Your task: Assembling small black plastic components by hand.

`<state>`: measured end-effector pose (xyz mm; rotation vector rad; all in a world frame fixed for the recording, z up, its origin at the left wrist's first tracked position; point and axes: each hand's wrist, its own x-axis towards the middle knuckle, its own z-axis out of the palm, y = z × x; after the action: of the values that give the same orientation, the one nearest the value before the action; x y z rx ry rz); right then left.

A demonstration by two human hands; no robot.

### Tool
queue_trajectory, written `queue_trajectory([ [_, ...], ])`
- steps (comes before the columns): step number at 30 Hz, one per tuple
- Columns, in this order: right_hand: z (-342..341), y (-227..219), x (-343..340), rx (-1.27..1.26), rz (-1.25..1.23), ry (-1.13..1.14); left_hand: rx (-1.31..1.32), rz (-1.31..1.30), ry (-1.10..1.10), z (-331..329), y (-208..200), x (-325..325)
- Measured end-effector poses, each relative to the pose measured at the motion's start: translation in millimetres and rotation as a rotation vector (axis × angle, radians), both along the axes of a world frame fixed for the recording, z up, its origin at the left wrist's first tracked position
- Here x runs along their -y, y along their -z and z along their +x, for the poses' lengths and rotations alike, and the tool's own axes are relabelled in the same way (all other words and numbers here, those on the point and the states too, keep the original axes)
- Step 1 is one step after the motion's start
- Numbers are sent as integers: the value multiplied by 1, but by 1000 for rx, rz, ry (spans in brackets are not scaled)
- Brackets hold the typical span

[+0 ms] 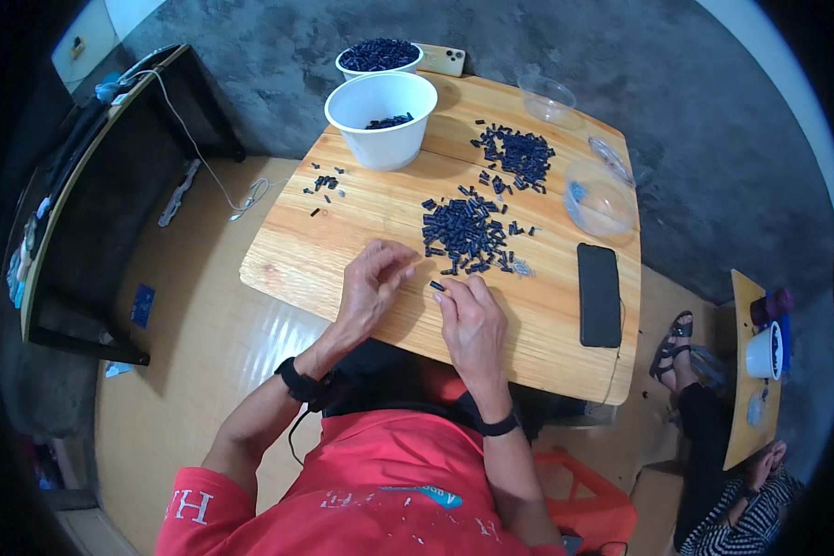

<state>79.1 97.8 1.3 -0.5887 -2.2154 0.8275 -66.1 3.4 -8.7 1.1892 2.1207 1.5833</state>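
A: Which colours are recorded here?
B: A rounded, honey-yellow wooden tabletop (296, 250) is streaked with browner grain. Small, dark navy cylindrical pieces (463, 232) are set off by a plain white, round plastic tub (380, 146).
A: And what is worn?
B: A bright red, short-sleeved fabric shirt (389, 454) is marked in white and teal; a second fabric top (764, 510) is striped in black and white.
A: And behind?
B: A smooth grey wall (602, 56) is mottled in darker tones.
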Motion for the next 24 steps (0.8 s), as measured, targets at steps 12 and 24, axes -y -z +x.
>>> queue_trajectory([
  [12, 2, 7, -2, -58, 15, -17, -486, 48, 46, 28, 7, -8],
  [24, 43, 0, -22, -55, -227, 239, 196, 199, -60, 26, 12, -4],
])
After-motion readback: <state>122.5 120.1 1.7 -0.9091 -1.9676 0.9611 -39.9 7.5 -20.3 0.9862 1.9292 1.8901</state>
